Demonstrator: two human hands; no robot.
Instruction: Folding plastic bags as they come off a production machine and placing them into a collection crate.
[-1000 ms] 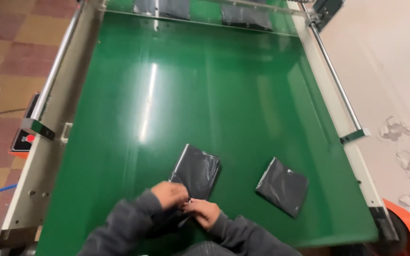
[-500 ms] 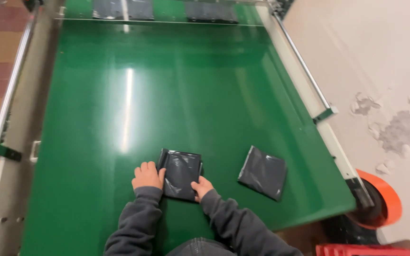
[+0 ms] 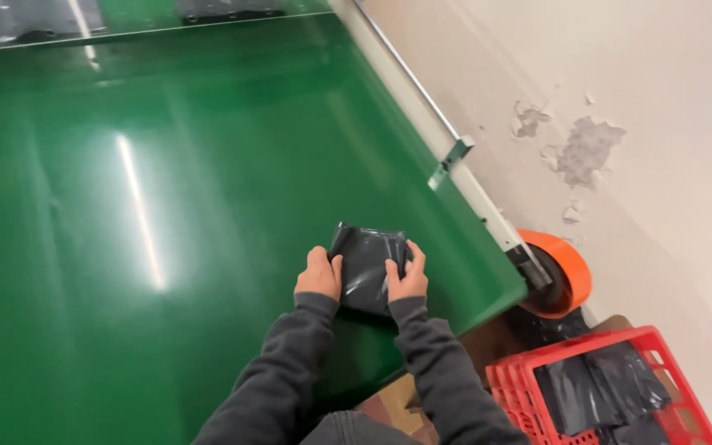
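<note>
Both hands [image 3: 363,278] partly cover black packet [image 3: 366,262].

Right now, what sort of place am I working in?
Probably a packing or sorting floor: a wide green conveyor belt, a red plastic crate holding dark bagged parcels, and both hands on another dark bag.

One head-worn view — looking steeply down, close over the green conveyor belt [image 3: 166,247]; angled rightward.
</note>
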